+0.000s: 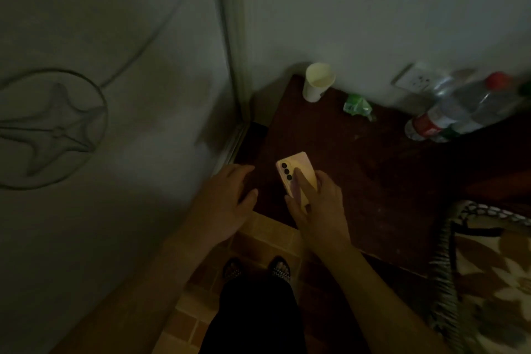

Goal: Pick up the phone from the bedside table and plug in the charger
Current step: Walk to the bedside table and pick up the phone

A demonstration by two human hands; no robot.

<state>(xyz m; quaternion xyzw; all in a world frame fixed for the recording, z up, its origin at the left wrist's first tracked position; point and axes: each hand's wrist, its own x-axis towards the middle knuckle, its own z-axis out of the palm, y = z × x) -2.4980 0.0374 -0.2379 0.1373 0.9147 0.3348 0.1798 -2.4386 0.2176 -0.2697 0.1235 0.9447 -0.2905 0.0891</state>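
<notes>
Pick-up step in hand — left hand (227,204) spread, holding nothing, beside the phone (296,174), which lies camera-side up near the table's (359,158) front edge under the right hand's (319,204) closing fingers — next, lift, then locate a charger, none visible.

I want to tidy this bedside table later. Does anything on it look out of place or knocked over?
Yes. A crumpled green wrapper lies loose near the wall, beside the upright paper cup. At the right edge, clear plastic bottles appear to lean, though blur makes this uncertain. No spill shows.
</notes>
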